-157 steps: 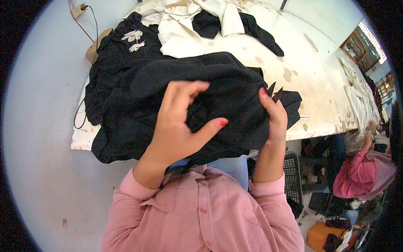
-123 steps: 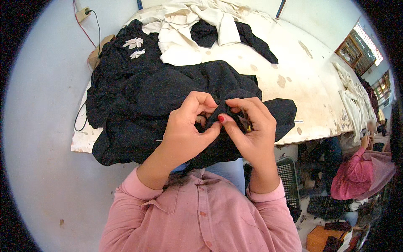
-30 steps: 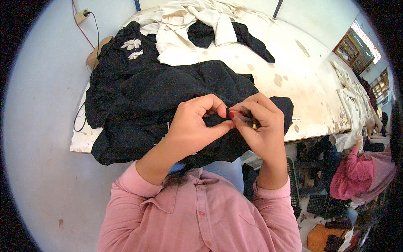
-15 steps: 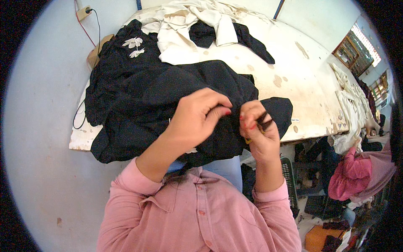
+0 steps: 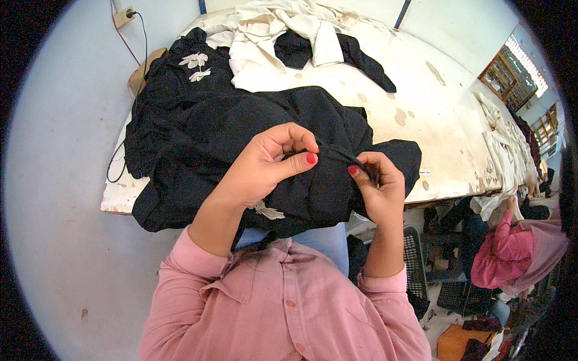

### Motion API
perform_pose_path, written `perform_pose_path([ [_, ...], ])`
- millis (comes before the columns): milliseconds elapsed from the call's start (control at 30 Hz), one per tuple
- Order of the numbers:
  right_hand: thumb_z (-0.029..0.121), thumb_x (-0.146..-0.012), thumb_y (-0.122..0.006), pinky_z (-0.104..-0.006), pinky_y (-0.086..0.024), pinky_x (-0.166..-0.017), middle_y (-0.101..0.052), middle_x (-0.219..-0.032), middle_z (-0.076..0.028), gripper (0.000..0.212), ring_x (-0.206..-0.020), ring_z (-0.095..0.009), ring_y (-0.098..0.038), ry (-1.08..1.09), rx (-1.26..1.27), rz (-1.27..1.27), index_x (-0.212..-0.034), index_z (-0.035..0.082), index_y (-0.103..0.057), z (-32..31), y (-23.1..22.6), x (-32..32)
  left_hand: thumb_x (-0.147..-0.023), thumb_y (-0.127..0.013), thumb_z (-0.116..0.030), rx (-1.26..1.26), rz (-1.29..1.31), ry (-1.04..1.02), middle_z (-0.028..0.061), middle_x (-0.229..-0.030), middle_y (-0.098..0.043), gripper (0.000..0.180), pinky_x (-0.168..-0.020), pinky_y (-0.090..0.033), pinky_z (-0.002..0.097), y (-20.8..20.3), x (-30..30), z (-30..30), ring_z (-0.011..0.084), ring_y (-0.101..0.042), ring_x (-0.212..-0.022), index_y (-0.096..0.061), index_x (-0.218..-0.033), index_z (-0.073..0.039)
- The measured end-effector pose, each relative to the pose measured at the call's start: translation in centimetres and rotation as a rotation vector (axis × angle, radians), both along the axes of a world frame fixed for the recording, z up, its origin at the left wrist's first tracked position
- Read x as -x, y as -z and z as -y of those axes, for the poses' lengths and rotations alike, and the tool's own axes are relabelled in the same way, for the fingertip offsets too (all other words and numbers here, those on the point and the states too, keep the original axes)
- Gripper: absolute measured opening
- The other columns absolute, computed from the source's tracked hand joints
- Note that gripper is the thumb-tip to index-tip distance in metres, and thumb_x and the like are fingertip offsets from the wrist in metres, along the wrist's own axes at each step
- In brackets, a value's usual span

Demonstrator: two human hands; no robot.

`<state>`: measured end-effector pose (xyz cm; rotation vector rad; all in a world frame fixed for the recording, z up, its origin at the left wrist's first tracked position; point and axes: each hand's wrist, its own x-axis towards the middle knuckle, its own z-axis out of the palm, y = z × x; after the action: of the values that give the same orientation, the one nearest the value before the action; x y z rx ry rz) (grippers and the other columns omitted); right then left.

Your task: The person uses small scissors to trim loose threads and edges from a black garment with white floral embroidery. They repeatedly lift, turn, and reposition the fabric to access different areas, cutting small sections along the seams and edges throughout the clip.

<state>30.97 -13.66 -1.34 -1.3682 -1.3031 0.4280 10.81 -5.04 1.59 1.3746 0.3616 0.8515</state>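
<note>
"What is the left hand doing?"

"Pinching a fold of the black cloth between thumb and forefinger. The right hand pinches the same fold a little to the right, so a narrow strip runs between the two. Whether the right holds anything else, I can't tell."

"How does the cloth look?"

"Dull, rumpled, heaped in broad folds. White flowers sit on the black at its far left; whether that is all one piece, I can't tell. A pale patch shows just beside the left wrist."

"And where does it lie?"

"Under and around both hands, on the near left of the table, spilling over the near edge. A black end juts out past the right hand. Cream cloth lies on the far side."

"Any writing?"

"A small white label on the table, just right of the black, its print too small to read. Farther right sits a person in pink."
</note>
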Motion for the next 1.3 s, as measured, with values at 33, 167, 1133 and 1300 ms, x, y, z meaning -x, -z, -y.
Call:
perform_pose_path([
  [33, 0.002, -0.076, -0.072, -0.0232, -0.044, -0.061, -0.062, -0.072, -0.002, 0.015, -0.064, -0.009, -0.052, -0.002, 0.003, 0.024, -0.089, 0.002, -0.063, -0.1, 0.1, 0.0, -0.083, -0.069, -0.005, 0.011, -0.008, -0.015, -0.0004, -0.093, -0.063, 0.015, -0.081, -0.045, 0.0218, 0.0, -0.1, 0.1, 0.0073, -0.057, -0.09, -0.062, -0.096, -0.003],
  [167, 0.01, -0.081, -0.071, -0.0206, -0.04, -0.067, -0.054, -0.085, 0.001, 0.027, -0.075, -0.007, -0.048, -0.15, 0.177, 0.087, -0.102, 0.004, -0.057, 0.0, -0.2, -0.1, -0.081, -0.07, -0.004, 0.044, -0.026, -0.121, 0.0019, -0.093, -0.066, 0.014, -0.079, -0.045, 0.0212, 0.0, -0.7, 0.7, 0.0068, -0.057, -0.086, -0.066, -0.094, -0.001],
  [1133, 0.009, -0.072, -0.073, -0.0328, -0.048, -0.058, -0.064, -0.084, -0.009, 0.035, -0.066, -0.023, -0.06, 0.103, -0.231, 0.814, -0.106, 0.004, -0.066, 2.5, -5.8, 1.9, -0.072, -0.069, 0.001, -0.46, -0.12, -0.462, 0.0084, -0.098, -0.067, 0.039, -0.084, -0.049, 0.0259, 0.3, -2.6, 2.2, 0.0131, -0.063, -0.089, -0.063, -0.11, -0.001],
  [1300, 0.011, -0.074, -0.073, -0.0303, -0.05, -0.066, -0.064, -0.084, -0.012, 0.035, -0.073, -0.023, -0.063, 0.102, -0.198, 0.589, -0.107, 0.002, -0.063, 2.5, -6.2, 2.3, -0.076, -0.07, 0.0, -0.164, -0.025, -0.204, 0.0042, -0.097, -0.063, 0.045, -0.089, -0.045, 0.0245, 0.3, -2.0, 1.7, 0.0107, -0.058, -0.094, -0.056, -0.118, -0.004],
])
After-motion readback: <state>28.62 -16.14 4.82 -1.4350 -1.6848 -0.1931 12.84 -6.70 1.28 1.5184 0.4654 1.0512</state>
